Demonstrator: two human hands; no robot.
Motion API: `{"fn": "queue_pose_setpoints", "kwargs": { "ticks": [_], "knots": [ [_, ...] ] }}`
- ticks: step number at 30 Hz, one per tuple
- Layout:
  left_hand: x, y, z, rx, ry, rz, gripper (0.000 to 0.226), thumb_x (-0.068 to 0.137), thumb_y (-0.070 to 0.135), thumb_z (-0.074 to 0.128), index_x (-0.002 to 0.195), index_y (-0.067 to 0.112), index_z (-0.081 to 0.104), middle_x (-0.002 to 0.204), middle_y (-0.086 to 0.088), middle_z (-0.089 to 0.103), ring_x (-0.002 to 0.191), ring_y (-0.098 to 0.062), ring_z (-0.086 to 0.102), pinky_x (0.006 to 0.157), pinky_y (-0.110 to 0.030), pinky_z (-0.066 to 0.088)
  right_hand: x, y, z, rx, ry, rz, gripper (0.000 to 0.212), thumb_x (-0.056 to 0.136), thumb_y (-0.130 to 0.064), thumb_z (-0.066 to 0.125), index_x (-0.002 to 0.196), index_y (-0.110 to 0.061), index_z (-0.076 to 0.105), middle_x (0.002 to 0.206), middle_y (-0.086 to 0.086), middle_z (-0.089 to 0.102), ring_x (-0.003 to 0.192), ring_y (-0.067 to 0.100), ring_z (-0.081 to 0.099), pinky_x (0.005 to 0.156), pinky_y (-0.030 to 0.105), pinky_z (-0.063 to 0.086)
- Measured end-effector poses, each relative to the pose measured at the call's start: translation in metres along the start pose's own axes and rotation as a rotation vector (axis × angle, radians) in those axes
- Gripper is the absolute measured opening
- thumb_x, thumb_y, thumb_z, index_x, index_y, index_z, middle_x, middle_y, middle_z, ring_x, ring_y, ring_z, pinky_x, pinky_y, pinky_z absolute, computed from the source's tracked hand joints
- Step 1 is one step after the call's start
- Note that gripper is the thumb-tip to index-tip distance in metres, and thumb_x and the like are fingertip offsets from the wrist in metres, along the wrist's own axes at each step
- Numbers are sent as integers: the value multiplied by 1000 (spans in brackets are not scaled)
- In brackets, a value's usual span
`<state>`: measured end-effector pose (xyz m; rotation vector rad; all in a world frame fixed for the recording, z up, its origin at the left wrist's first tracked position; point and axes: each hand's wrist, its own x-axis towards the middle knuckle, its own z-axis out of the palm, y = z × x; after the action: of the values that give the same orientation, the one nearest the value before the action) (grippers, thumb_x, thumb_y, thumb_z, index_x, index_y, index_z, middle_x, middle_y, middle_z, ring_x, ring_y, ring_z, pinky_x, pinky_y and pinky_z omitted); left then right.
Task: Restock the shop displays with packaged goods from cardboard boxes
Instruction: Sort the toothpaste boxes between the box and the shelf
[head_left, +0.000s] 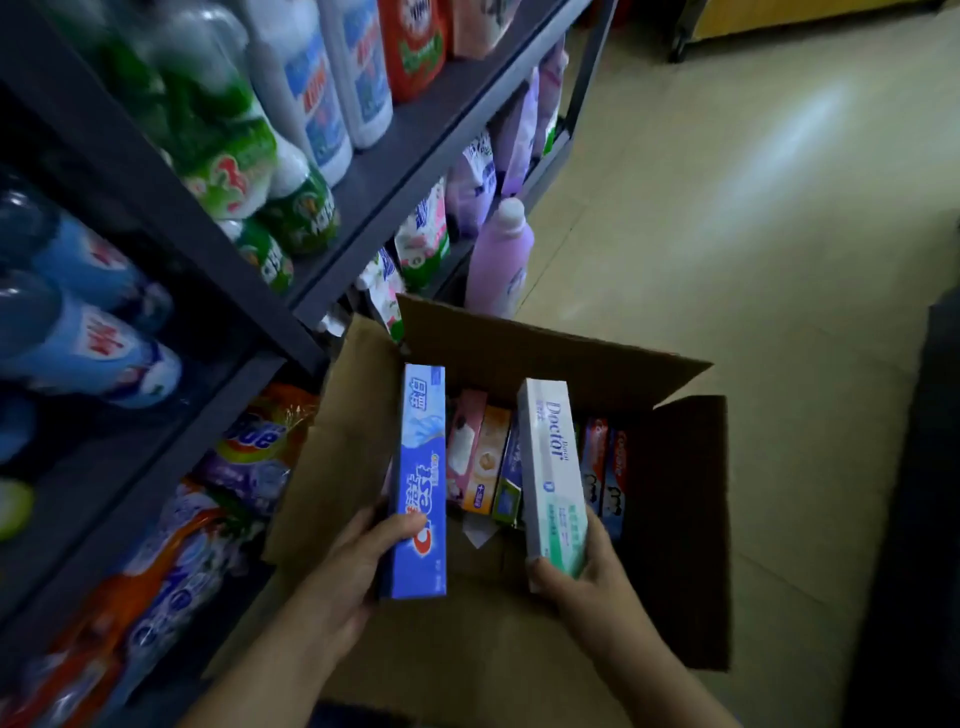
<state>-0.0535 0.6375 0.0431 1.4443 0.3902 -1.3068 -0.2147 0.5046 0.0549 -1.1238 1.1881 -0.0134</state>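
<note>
An open cardboard box (545, 353) stands on the floor beside the shelves. My left hand (358, 561) grips the lower end of a long blue toothpaste carton (422, 467), held upright over the box's left side. My right hand (587, 577) grips the bottom of a white and green toothpaste carton (550, 467), also held upright over the box. Several more toothpaste cartons (483, 457) stand packed on end inside the box, pink, orange, purple and red ones among them.
A dark metal shelf unit (395, 140) fills the left, stocked with detergent bottles (317, 78) above and laundry powder bags (249, 447) low down. A lilac bottle (501, 260) stands on the floor behind the box. Tiled floor (753, 208) spreads to the right.
</note>
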Motion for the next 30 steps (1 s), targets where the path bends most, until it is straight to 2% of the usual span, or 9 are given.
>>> {"fn": "queue_pose_setpoints", "kwargs": {
  "ticks": [4, 9, 13, 17, 20, 24, 26, 28, 30],
  "knots": [
    [-71, 21, 0, -25, 13, -26, 85, 34, 33, 82, 114, 12, 59, 88, -13, 75, 77, -24, 72, 59, -31, 56, -59, -40, 4, -38, -15, 0, 81, 85, -1, 66, 147, -29, 22, 134, -3, 45, 111, 6, 50, 100, 36, 48],
    [-184, 67, 11, -61, -28, 68, 79, 35, 32, 80, 111, 16, 62, 93, -13, 74, 75, -22, 71, 61, -31, 56, -156, -124, 14, -70, -113, -53, 79, 83, -3, 69, 140, -36, 27, 117, -20, 47, 99, -5, 51, 70, 12, 52],
    [-269, 99, 16, -95, -23, 161, 78, 40, 30, 80, 115, 14, 62, 98, -15, 73, 79, -24, 71, 64, -32, 55, -228, -188, 24, -100, -221, -165, 76, 81, -2, 71, 134, -38, 31, 117, -20, 50, 101, -5, 55, 95, 29, 51],
    [-340, 113, 17, -167, 27, 276, 69, 45, 21, 83, 111, 18, 63, 95, -11, 75, 77, -23, 72, 64, -32, 56, -273, -223, 31, -173, -335, -270, 72, 77, 4, 73, 131, -33, 44, 116, -11, 65, 113, 11, 60, 102, 44, 47],
    [-387, 107, 14, -232, 127, 347, 61, 50, 17, 80, 109, 18, 64, 87, -9, 76, 72, -22, 72, 61, -32, 54, -301, -233, 35, -287, -436, -381, 73, 65, -19, 82, 122, -52, 49, 129, -3, 60, 120, 21, 58, 104, 48, 44],
    [-434, 73, 4, -468, 229, 330, 32, 75, 8, 75, 104, 8, 63, 73, -16, 73, 63, -28, 68, 59, -36, 51, -331, -239, 42, -411, -597, -438, 81, 47, -41, 83, 121, -42, 52, 122, -3, 64, 109, 10, 63, 95, 32, 51],
    [-450, 50, -5, -511, 222, 377, 70, 48, 20, 92, 109, 5, 61, 79, -20, 73, 67, -31, 69, 61, -37, 52, -340, -237, 46, -422, -623, -429, 76, 54, -30, 90, 120, -30, 54, 114, -5, 67, 99, 4, 66, 79, 15, 52],
    [-462, 32, -12, -550, 282, 410, 111, 8, 32, 95, 110, 6, 61, 86, -22, 73, 72, -33, 70, 63, -38, 52, -352, -235, 53, -436, -632, -402, 61, 69, -5, 81, 121, -25, 56, 109, 0, 68, 97, 13, 67, 71, 13, 51],
    [-473, 20, -18, -621, 354, 438, 111, 10, 35, 96, 111, 7, 61, 86, -22, 72, 72, -33, 70, 63, -39, 52, -355, -228, 59, -507, -741, -388, 74, 69, -3, 81, 134, -18, 50, 119, 8, 63, 107, 26, 62, 74, 18, 51]
  ]
}}
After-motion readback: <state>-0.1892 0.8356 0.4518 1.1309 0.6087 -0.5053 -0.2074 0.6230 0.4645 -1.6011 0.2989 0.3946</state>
